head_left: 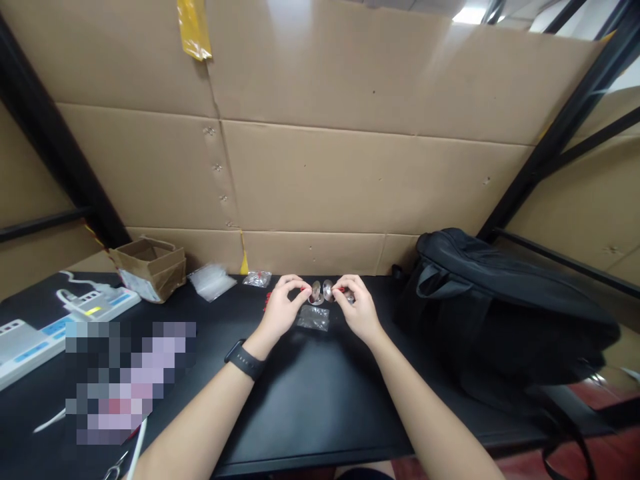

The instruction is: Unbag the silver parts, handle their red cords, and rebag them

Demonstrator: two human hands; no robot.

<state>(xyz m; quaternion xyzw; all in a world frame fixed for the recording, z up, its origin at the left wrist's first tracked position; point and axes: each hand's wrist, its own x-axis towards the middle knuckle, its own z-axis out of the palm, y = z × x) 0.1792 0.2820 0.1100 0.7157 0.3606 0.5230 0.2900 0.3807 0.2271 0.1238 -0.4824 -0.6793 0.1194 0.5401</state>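
Note:
My left hand (287, 300) pinches the red knob of a small shiny metal finger cymbal (316, 293). Opposite it, my right hand (356, 303) grips a matching finger cymbal (328, 291) by its red part. The two discs face each other a small distance apart, above the black table. Below and between the hands lies a clear plastic bag (313, 319). Some red pieces (267, 301) peek out beside my left hand, partly hidden by it. Another shiny round piece (350, 297) shows behind the fingers of my right hand, too covered to make out.
At left stand an open cardboard box (150, 263), white power strips (55, 327) and a blurred-out object (135, 380). Clear plastic bags (213, 283) lie toward the back. A large black bag (500, 320) fills the right side. Cardboard panels (320, 180) wall the back.

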